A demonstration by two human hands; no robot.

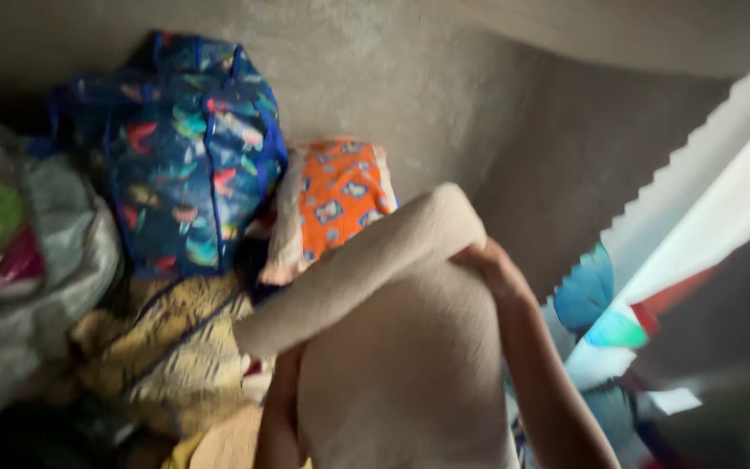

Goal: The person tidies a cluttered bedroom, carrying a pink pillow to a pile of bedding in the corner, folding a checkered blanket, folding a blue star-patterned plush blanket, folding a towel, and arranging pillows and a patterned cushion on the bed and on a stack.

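Right hand (490,265) gripping beige cloth (392,347), left hand hidden behind it, grip unclear

Soft, matt cream cloth (401,365), faintly napped like fleece or towelling, bunched in the right hand (490,265) and draped over the left forearm (278,417). Behind it, glossy woven-plastic zip bag (188,152) in dark blue with bright prints, slick grey plastic sack (54,260) creased and shiny, orange printed cotton-like fabric (340,195), and coarse yellow patterned cloth (175,347) with a dull finish. Rough, matt plastered wall (444,95) above, grainy and unpainted in look.
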